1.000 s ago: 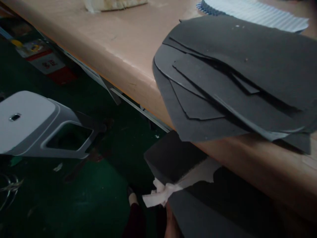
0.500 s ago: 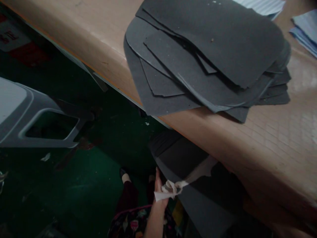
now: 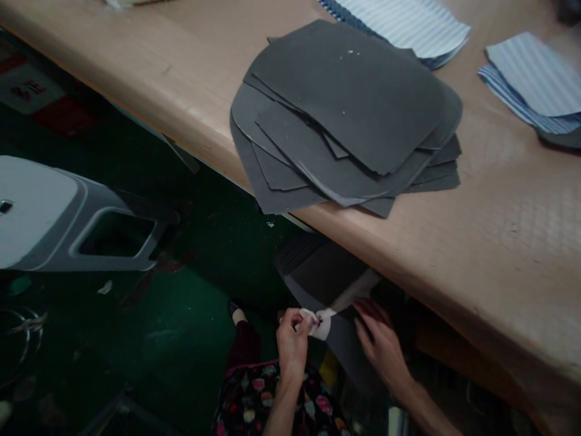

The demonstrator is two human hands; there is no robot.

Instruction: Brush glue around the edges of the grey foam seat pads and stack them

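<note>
One white strip point(image 3: 324, 329) is pinched between my left hand's point(image 3: 292, 346) fingers below the table edge point(image 3: 431, 272), my right hand point(image 3: 380, 339) half-spread beside the bundled dark sheets point(image 3: 329, 272), which could spill if the strip slackens.

Pale strip point(image 3: 353, 294), perhaps knotted, across dark sheets point(image 3: 324, 274)

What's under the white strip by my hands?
Dark sheets show on both sides of the white strip, apparently passing beneath; whatever it and the right hand cover can't be seen.
</note>
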